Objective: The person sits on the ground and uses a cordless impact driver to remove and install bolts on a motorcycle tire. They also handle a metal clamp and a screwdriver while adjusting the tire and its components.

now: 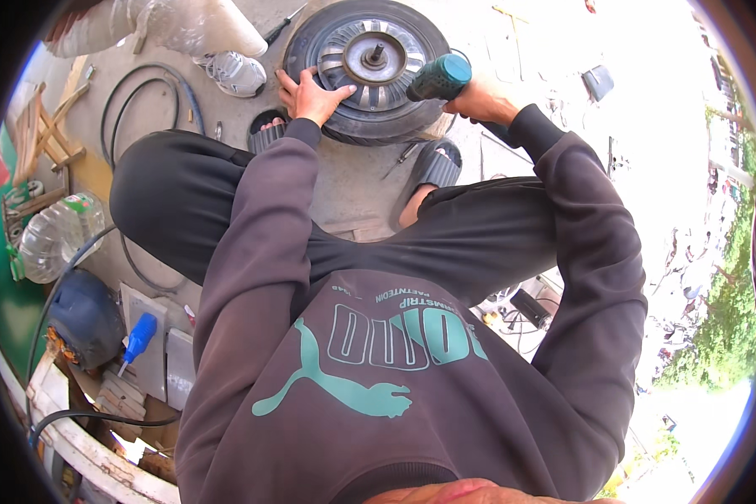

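A wheel with a black rubber tyre [304, 52] lies flat on the ground in front of my feet. In its middle are a ribbed metal hub cover [378, 94] and an upright axle [377, 54]. My left hand [315, 101] lies on the wheel's near left side, fingers spread across tyre and hub cover. My right hand [481, 97] is wrapped round the handle of a dark green power driver [442, 77]. The driver's nose points left, over the right part of the hub cover. Its tip is too small to make out against the wheel.
Beside the wheel stands another person's sneaker [237, 74], with a screwdriver [282, 27] beyond it. A black hose [109, 113] curls at the left. Nearer are a clear plastic bottle [69, 231], a dark blue jug [86, 312] and a blue-handled tool [142, 334].
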{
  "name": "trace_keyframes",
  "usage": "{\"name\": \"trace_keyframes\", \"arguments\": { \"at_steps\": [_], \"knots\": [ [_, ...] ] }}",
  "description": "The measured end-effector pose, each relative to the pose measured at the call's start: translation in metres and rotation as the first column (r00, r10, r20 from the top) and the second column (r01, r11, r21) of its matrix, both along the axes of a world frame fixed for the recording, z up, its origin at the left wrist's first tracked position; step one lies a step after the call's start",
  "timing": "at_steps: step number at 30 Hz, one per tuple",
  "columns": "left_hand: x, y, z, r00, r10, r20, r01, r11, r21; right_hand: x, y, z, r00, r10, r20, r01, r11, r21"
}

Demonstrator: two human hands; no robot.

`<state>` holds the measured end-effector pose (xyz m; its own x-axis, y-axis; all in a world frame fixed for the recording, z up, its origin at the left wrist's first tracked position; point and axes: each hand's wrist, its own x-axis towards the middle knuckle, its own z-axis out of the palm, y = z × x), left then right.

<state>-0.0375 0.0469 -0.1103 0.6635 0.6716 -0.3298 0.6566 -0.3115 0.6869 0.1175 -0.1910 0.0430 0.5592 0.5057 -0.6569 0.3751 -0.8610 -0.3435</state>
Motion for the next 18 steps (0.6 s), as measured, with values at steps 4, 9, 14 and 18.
{"name": "trace_keyframes", "arguments": {
  "at_steps": [4,9,14,18],
  "knots": [
    [0.002,-0.001,0.002,0.999,-0.031,-0.018,0.031,0.999,-0.019,0.002,-0.005,0.002,0.988,-0.153,-0.020,0.154,0.987,0.047],
    [0.001,0.000,0.006,0.999,-0.026,-0.042,0.023,0.998,-0.054,0.029,-0.018,-0.028,0.674,0.488,0.555,-0.561,0.827,-0.045],
    [-0.003,-0.005,0.010,0.997,-0.025,-0.070,0.023,0.999,-0.030,0.051,0.010,0.000,0.617,0.665,0.421,-0.710,0.701,-0.067],
    [0.003,-0.003,0.008,0.999,-0.003,-0.034,0.003,1.000,0.002,0.056,0.015,0.003,0.613,0.688,0.388,-0.717,0.691,-0.093]
  ]
}}
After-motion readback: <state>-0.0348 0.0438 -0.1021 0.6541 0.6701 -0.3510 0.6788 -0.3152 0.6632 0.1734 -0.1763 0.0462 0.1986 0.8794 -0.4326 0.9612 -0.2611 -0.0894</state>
